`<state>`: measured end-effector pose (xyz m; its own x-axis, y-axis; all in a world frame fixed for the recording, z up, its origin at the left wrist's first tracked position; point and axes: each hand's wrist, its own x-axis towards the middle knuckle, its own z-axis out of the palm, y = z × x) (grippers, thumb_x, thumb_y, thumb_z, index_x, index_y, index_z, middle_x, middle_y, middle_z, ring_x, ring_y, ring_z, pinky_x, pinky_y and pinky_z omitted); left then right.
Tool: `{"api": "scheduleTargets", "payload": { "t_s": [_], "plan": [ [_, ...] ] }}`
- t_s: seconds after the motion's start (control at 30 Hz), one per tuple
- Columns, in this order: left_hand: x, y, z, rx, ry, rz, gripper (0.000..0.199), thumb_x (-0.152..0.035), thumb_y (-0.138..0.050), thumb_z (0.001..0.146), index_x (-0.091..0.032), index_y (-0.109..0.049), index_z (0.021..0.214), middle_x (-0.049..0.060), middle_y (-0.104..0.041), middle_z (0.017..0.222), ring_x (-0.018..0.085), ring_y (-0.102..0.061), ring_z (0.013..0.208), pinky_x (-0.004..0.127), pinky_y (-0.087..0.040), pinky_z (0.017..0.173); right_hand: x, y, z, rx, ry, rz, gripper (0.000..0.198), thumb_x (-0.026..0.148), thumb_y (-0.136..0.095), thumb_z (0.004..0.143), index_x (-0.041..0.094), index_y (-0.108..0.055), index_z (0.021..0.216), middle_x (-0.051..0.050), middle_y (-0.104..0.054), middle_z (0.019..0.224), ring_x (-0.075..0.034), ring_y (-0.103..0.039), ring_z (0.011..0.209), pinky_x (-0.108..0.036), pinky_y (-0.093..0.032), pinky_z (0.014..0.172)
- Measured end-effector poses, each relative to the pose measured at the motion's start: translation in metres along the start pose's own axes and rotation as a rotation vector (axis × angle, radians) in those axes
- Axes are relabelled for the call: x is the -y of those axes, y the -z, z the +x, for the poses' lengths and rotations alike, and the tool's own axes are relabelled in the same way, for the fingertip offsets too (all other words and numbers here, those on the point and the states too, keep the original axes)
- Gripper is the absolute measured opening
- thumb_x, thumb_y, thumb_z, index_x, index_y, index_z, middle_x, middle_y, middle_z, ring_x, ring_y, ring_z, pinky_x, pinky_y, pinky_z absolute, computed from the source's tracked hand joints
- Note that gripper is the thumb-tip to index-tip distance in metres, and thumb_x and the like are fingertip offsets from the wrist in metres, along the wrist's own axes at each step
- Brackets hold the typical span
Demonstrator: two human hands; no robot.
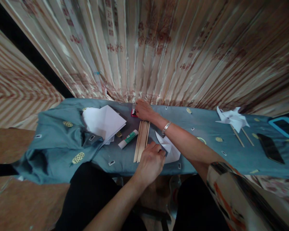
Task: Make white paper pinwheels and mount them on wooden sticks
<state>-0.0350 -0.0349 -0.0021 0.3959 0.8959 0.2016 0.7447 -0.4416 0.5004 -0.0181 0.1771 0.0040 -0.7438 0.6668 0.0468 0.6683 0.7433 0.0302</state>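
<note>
My left hand [151, 160] is closed at the near ends of the wooden sticks, its fingers curled against the left edge of a white paper pinwheel [172, 151] with folded blades. Across it, my right arm stretches to the far edge of the cloth. There my right hand [144, 109] bends its fingers down beside a small red box [134, 112]; what sits between the fingertips is too small to name. Several thin wooden sticks [141, 136] lie side by side between my hands. A glue stick [128, 139] rests left of them.
White paper sheets [104, 122] are stacked to the left on the blue-grey cloth [195, 125]. At right lie a finished-looking pinwheel [233, 119] on sticks, a dark phone [271, 148] and a blue-framed device [284, 126]. A pleated curtain [144, 57] hangs behind the far edge.
</note>
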Motion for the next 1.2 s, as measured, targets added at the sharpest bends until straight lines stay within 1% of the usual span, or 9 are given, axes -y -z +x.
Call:
{"api": "scheduleTargets", "payload": {
  "t_s": [0.23, 0.43, 0.53, 0.63, 0.73, 0.8, 0.87, 0.97, 1.2],
  "plan": [
    [0.0, 0.0, -0.001, -0.02, -0.002, -0.002, 0.013, -0.015, -0.055, 0.088, -0.014, -0.068, 0.086, 0.007, -0.064, 0.085, 0.024, -0.056, 0.089, 0.037, -0.049, 0.081, 0.003, -0.005, -0.003, -0.049, 0.013, 0.022, 0.028, 0.007, -0.044, 0.085, 0.001, -0.07, 0.093, -0.025, -0.063, 0.109, -0.034, -0.051, 0.116, -0.046, -0.044, 0.097],
    [0.01, 0.001, 0.001, -0.141, -0.025, -0.12, 0.014, -0.015, -0.056, 0.087, -0.013, -0.07, 0.084, 0.009, -0.066, 0.083, 0.023, -0.058, 0.085, 0.039, -0.05, 0.08, 0.006, -0.001, -0.016, -0.246, -0.021, 0.152, 0.026, 0.006, -0.043, 0.086, 0.004, -0.067, 0.097, -0.024, -0.047, 0.14, -0.031, -0.028, 0.141, -0.048, -0.028, 0.114],
    [0.02, 0.005, 0.003, -0.271, 0.081, -0.382, 0.015, -0.016, -0.058, 0.085, -0.015, -0.072, 0.09, 0.009, -0.069, 0.088, 0.022, -0.061, 0.084, 0.036, -0.05, 0.079, 0.002, 0.001, -0.025, -0.331, -0.143, 0.33, 0.02, 0.008, -0.048, 0.084, 0.008, -0.068, 0.088, -0.021, -0.052, 0.138, -0.028, -0.037, 0.138, -0.045, -0.028, 0.115],
    [0.03, 0.011, 0.008, -0.389, 0.314, -0.788, 0.017, -0.018, -0.061, 0.081, -0.017, -0.073, 0.093, 0.007, -0.073, 0.092, 0.019, -0.064, 0.083, 0.033, -0.05, 0.078, -0.002, 0.004, -0.044, -0.382, -0.294, 0.653, 0.012, 0.014, -0.056, 0.081, 0.014, -0.067, 0.078, -0.014, -0.065, 0.123, -0.025, -0.056, 0.122, -0.044, -0.039, 0.108],
    [0.034, 0.015, 0.015, -0.507, 0.528, -1.196, 0.02, -0.027, -0.072, 0.073, -0.017, -0.073, 0.09, 0.004, -0.074, 0.086, 0.018, -0.066, 0.08, 0.03, -0.051, 0.076, 0.002, 0.011, -0.081, -0.41, -0.388, 0.978, 0.011, 0.022, -0.058, 0.081, 0.017, -0.067, 0.078, -0.011, -0.069, 0.118, -0.023, -0.065, 0.109, -0.042, -0.048, 0.097],
    [0.031, 0.017, 0.019, -0.54, 0.611, -1.367, 0.03, -0.033, -0.079, 0.066, -0.017, -0.072, 0.09, 0.003, -0.074, 0.084, 0.016, -0.066, 0.078, 0.027, -0.05, 0.073, 0.01, 0.018, -0.113, -0.437, -0.364, 1.034, 0.011, 0.026, -0.061, 0.081, 0.017, -0.067, 0.078, -0.012, -0.067, 0.121, -0.023, -0.063, 0.115, -0.041, -0.046, 0.1],
    [0.024, 0.016, 0.021, -0.515, 0.657, -1.483, 0.038, -0.037, -0.085, 0.059, -0.017, -0.072, 0.089, 0.003, -0.073, 0.083, 0.014, -0.066, 0.076, 0.025, -0.05, 0.07, 0.02, 0.025, -0.146, -0.489, -0.345, 0.973, 0.011, 0.028, -0.062, 0.082, 0.019, -0.066, 0.078, -0.011, -0.065, 0.125, -0.023, -0.059, 0.12, -0.042, -0.041, 0.106],
    [0.01, 0.011, 0.021, -0.417, 0.717, -1.578, 0.043, -0.039, -0.09, 0.049, -0.015, -0.073, 0.08, 0.003, -0.073, 0.078, 0.013, -0.065, 0.07, 0.024, -0.049, 0.067, 0.032, 0.031, -0.186, -0.515, -0.338, 0.823, 0.01, 0.023, -0.058, 0.085, 0.021, -0.064, 0.078, -0.01, -0.062, 0.129, -0.022, -0.057, 0.123, -0.042, -0.041, 0.107],
    [-0.015, -0.012, 0.015, -0.209, 0.814, -1.585, 0.041, -0.034, -0.092, 0.042, -0.012, -0.074, 0.072, 0.003, -0.072, 0.07, 0.009, -0.062, 0.062, 0.02, -0.049, 0.062, 0.038, 0.022, -0.242, -0.515, -0.254, 0.51, 0.013, 0.02, -0.051, 0.089, 0.02, -0.064, 0.085, -0.014, -0.061, 0.13, -0.024, -0.049, 0.131, -0.046, -0.042, 0.107]
  ]
}}
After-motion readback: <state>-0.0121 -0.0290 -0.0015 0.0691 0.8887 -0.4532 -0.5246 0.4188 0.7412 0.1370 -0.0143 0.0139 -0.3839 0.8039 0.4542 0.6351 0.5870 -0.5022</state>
